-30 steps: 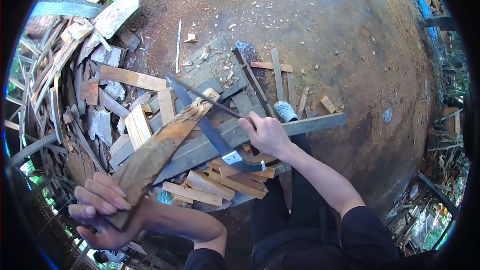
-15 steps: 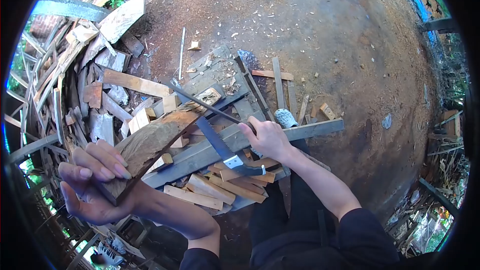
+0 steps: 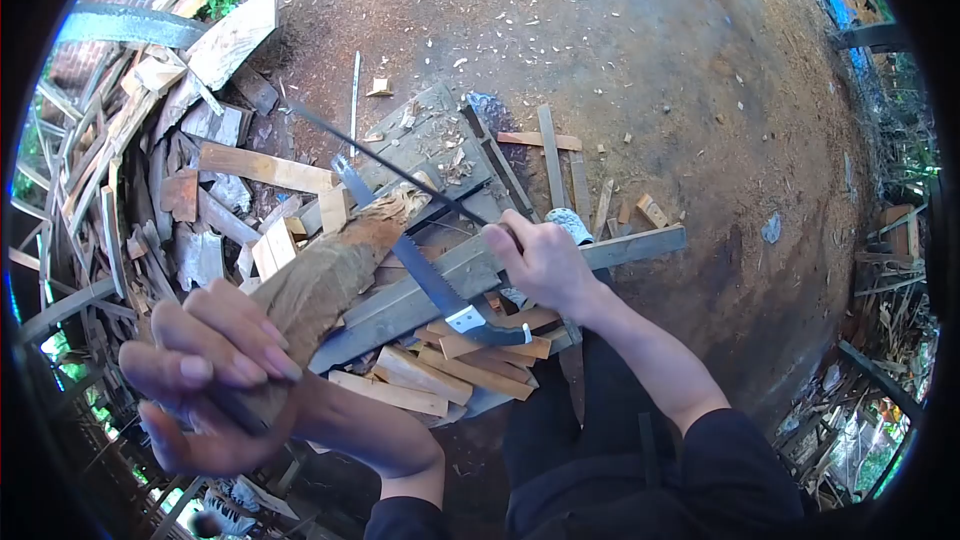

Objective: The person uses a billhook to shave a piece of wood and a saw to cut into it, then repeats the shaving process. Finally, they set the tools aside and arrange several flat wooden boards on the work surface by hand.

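My left hand point(image 3: 215, 380) is wrapped around the near end of a rough, weathered piece of wood point(image 3: 320, 290). Its far end looks splintered and paler. In my right hand point(image 3: 540, 258) is a long, thin, dark tool point(image 3: 375, 155), gripped at its near end. It slants up to the left, passing above the splintered end in this view. A handsaw point(image 3: 430, 280) with a dark handle lies just beneath, across a grey plank point(image 3: 370, 325). Short cut wood blocks point(image 3: 425, 375) are heaped beside the saw handle.
A large pile of scrap boards point(image 3: 150, 150) fills the left side. Wider grey boards point(image 3: 430, 130) lie beyond the saw, and loose offcuts point(image 3: 652, 210) are scattered right of them. Wood chips dot the dirt floor point(image 3: 700, 140). More scrap wood point(image 3: 845, 410) lines the right edge.
The dark tool's far tip has swung up and left, away from the wood. My left hand has shifted slightly right and down with the wood, which now tilts more steeply.
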Motion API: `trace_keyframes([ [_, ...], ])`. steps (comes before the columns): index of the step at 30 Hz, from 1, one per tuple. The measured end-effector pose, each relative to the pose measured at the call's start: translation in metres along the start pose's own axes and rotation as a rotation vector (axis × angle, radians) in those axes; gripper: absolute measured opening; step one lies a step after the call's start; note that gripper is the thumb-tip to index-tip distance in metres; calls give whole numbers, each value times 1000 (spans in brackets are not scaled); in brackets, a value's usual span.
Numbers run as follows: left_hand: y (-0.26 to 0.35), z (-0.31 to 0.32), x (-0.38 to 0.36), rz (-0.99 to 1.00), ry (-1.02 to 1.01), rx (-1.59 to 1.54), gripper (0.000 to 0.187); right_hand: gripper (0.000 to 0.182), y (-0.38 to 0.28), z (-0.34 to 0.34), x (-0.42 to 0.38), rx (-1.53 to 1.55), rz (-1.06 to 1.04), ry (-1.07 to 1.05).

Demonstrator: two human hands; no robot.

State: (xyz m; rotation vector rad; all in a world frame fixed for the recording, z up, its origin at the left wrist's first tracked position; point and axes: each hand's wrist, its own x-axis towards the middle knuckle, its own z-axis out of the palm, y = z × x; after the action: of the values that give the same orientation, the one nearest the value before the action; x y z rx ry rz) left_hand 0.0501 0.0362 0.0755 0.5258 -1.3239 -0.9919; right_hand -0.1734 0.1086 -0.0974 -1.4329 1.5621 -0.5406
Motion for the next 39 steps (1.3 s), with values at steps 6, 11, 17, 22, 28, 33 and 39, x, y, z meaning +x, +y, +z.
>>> trace_keyframes([
  [6,5,10,-16,15,-50,120,38,49,53,53,28,-173,109,-43],
  [11,5,10,-20,50,-58,165,38,47,40,19,4,-67,121,-24],
  [17,5,11,-25,104,-53,180,38,47,58,52,4,-82,23,-55],
  [22,10,-9,-23,74,-24,104,38,53,23,30,-1,-95,29,-68],
  [28,13,-13,-25,69,40,131,36,52,44,62,8,-42,80,-27],
  [33,17,-30,-27,51,49,9,35,49,20,48,-5,11,4,18],
  [39,16,-44,-17,81,165,46,34,49,45,78,20,-141,-12,-10],
])
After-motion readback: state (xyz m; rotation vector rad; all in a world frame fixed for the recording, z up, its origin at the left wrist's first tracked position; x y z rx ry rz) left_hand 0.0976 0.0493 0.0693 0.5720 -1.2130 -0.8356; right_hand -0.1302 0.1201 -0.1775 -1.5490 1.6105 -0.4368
